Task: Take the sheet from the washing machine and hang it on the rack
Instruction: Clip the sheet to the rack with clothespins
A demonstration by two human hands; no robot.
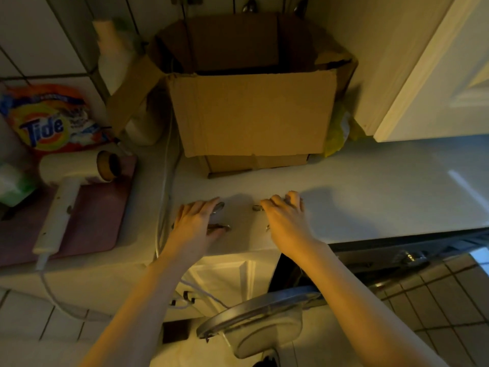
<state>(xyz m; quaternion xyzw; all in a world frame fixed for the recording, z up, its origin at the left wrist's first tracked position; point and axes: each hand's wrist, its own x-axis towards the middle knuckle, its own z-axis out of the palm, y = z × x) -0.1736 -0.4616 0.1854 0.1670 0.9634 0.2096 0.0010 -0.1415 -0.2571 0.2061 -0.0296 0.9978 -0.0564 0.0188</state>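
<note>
I look down on the white top of the washing machine (370,186). Its round glass door (254,311) hangs open below, and the dark drum opening (285,271) shows no sheet. No rack is in view. Several small metal clips (220,207) lie on the top near the front edge. My left hand (197,221) rests flat over two of them with its fingers fairly straight. My right hand (284,215) has its fingers curled over another clip (257,207), whose end pokes out beside the hand.
An open cardboard box (251,115) stands just behind my hands. A hair dryer (66,192) lies on a pink mat (87,223) to the left, with a Tide bag (50,120) behind it. A white door (449,75) is at the right.
</note>
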